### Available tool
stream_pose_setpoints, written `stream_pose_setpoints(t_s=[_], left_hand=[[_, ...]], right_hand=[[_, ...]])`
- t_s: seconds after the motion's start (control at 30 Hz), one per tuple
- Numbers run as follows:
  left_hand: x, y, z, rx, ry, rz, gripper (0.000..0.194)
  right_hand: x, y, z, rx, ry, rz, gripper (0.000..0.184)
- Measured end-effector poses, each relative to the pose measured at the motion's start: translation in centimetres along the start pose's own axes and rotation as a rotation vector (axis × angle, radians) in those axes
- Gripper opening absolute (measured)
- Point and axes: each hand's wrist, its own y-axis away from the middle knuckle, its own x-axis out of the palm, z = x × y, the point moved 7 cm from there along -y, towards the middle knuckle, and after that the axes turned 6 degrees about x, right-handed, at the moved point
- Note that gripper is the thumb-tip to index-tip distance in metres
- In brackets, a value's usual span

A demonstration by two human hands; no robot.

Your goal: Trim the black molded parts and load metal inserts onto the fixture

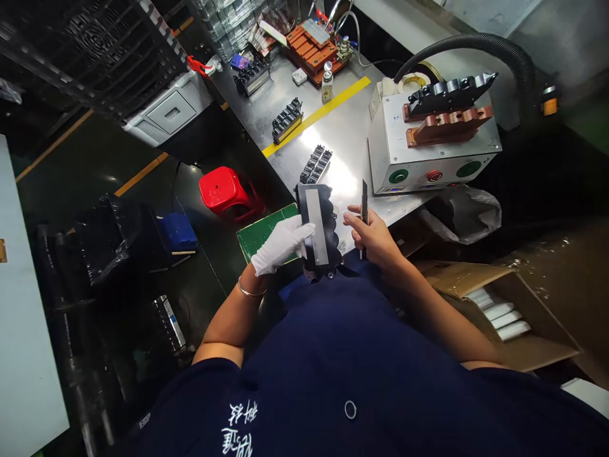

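Note:
My left hand, in a white glove, grips a black plastic part with a scalloped right edge. The thumb presses on the pale strip along its face. Bare and to the right of the part, my right hand is closed around a slim utility knife, its tip pointing up and apart from the part. Just beyond the part, black ribbed pieces lie on the metal table. A green cutting mat lies under my left hand.
To the right stands a metal machine box with buttons and brown fixtures. More black parts, a small bottle and an orange-brown jig sit farther back. A red stool is left; an open carton is at right.

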Motion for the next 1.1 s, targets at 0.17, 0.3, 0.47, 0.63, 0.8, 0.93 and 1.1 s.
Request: stream_pose_setpoints(t_s=[0.17,0.3,0.47,0.63,0.8,0.93,1.1], left_hand=[[-1.0,0.8,-0.9,0.286,-0.352,-0.059,0.005],[0.1,1.5,-1.0,0.426,-0.347,0.091,0.019],[-1.1,2.8,-0.5,0.203,-0.026,-0.36,0.043],[1.1,3.2,-2.1,0.223,0.11,-0.272,0.042],[1.2,3.8,-1.3,0.106,0.108,-0.205,0.043],[1.6,4.4,-0.9,0.104,0.101,-0.149,0.048],[2.5,4.6,-1.0,0.145,-0.023,-0.105,0.051]], right_hand=[[1.0,0.9,-0.7,0.236,0.031,0.267,0.056],[1.8,2.1,-0.2,0.135,0.073,0.287,0.057],[2.6,2.9,0.3,-0.058,0.147,0.158,0.069],[3.0,3.2,1.9,-0.341,0.329,0.193,0.054],[-0.1,2.1,4.3,-0.461,0.465,0.031,0.05],[-0.3,2.5,6.2,-0.68,0.726,0.016,0.038],[0.8,3.8,7.2,-0.859,1.172,-0.168,0.041]])
